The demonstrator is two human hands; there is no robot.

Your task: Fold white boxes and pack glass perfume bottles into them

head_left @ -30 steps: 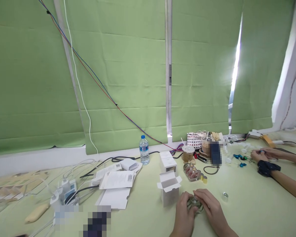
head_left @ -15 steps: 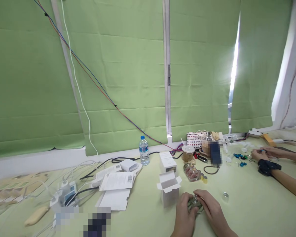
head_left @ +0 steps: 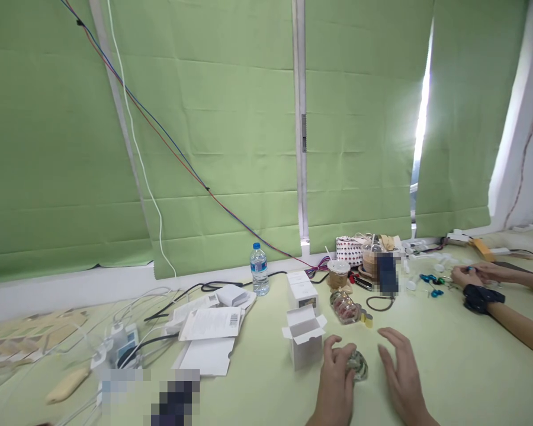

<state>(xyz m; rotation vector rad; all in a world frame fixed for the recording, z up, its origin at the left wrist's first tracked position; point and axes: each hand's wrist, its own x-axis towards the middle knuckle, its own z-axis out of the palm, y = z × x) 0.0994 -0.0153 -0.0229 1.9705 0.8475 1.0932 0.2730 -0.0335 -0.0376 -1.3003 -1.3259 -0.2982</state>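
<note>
My left hand [head_left: 335,378] has its fingers curled round the near side of a small clear jar [head_left: 359,365] with green contents, low over the pale tabletop. My right hand [head_left: 403,376] is apart from the jar, to its right, with thumb and fingers spread and nothing between them. An open white carton [head_left: 305,349] stands just left of my left hand, its flaps up. Behind the hands lies a group of clear jars with pink and green contents [head_left: 345,307], with small gold lids [head_left: 366,320] beside them.
A closed white box [head_left: 302,291], a water bottle [head_left: 260,272] and a drink cup [head_left: 338,273] stand farther back. White papers [head_left: 211,325], cables and a power strip [head_left: 127,340] lie left. On the right, another person's hands [head_left: 475,278] work near small blue parts [head_left: 435,293].
My right hand has let go of the jar and moved right, its fingers opening. The silver lid that lay on the table there is out of sight. My left hand stays at the jar.
</note>
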